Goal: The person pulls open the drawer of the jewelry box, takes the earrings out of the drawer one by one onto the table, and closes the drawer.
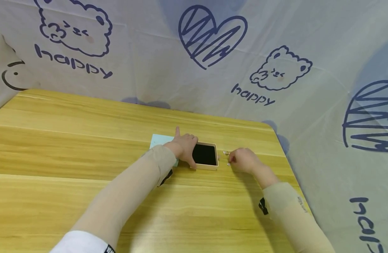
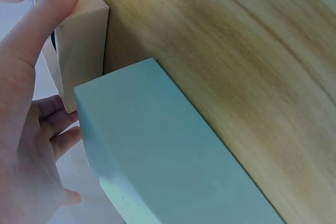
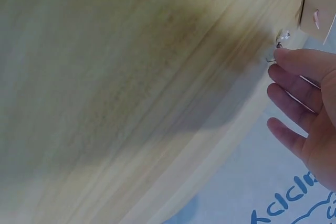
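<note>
A shallow box [image 1: 217,157] with a dark inside lies on the table, and my left hand [image 1: 185,146] grips it across its left part, thumb on one side and fingers on the other. In the left wrist view the thumb of my left hand [image 2: 26,93] presses on the pale box [image 2: 84,40]. To the right of the box my right hand [image 1: 244,160] pinches a small earring-like piece [image 3: 279,45] with a thin hook between thumb and fingertip. Another small shiny piece [image 1: 225,153] lies beside those fingers. A pink loop [image 3: 316,19] shows on the box's end.
A light blue box or lid [image 1: 159,140] stands at the left of the shallow box, partly behind my left wrist; it is large in the left wrist view [image 2: 152,140]. The wooden table [image 1: 70,151] ends at a patterned cloth [image 1: 149,70] behind and at the right.
</note>
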Action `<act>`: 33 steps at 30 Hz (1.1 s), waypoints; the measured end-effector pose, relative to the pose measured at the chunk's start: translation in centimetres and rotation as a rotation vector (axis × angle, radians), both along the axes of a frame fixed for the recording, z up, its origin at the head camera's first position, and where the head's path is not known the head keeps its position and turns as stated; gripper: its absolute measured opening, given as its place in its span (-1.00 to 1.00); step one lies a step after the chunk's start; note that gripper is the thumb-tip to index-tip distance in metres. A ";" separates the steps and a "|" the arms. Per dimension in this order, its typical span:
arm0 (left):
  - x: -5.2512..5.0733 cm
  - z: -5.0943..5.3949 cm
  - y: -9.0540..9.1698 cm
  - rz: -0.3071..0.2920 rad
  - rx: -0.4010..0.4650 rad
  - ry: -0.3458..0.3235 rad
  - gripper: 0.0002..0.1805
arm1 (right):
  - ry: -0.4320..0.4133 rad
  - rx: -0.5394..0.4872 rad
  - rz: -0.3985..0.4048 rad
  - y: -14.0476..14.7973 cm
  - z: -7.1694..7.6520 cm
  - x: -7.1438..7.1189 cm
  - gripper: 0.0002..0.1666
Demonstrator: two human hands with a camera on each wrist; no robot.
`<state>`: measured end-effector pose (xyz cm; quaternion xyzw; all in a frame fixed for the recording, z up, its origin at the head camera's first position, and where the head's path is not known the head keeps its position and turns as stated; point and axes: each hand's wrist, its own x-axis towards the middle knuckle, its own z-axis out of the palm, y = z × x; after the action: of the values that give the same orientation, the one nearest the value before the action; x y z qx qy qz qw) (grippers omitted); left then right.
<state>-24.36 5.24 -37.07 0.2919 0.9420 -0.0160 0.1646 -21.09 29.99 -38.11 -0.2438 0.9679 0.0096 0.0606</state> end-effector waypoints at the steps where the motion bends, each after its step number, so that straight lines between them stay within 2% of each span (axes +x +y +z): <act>1: 0.0 0.0 0.0 0.000 0.000 -0.001 0.14 | -0.001 0.003 0.001 0.0 0.0 0.0 -0.86; 8: 0.0 0.0 -0.1 -0.001 -0.001 0.001 0.14 | 0.022 -0.006 -0.048 0.2 0.3 0.1 -0.83; 13: 0.0 -0.1 0.0 -0.001 -0.011 0.001 0.14 | 0.043 -0.048 -0.149 0.0 0.8 0.0 -0.41; 18: 0.0 0.1 0.0 -0.012 -0.025 0.000 0.14 | 0.004 -0.108 -0.212 -0.5 1.1 -0.2 -0.08; 21: 0.0 0.0 -0.1 -0.015 -0.023 -0.006 0.14 | -0.031 -0.147 -0.206 -1.0 1.2 -0.2 0.05; 26: 0.0 0.0 -0.2 -0.007 -0.004 -0.015 0.14 | -0.076 -0.185 -0.140 -2.1 1.0 -0.4 0.23; 33: 0.0 -0.1 -0.1 -0.001 0.010 -0.021 0.12 | -0.153 -0.140 -0.083 -3.9 0.3 -0.6 0.31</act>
<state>-24.38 5.13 -37.17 0.2934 0.9402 -0.0083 0.1729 -21.65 26.10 -37.81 -0.2071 0.9680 -0.0792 0.1175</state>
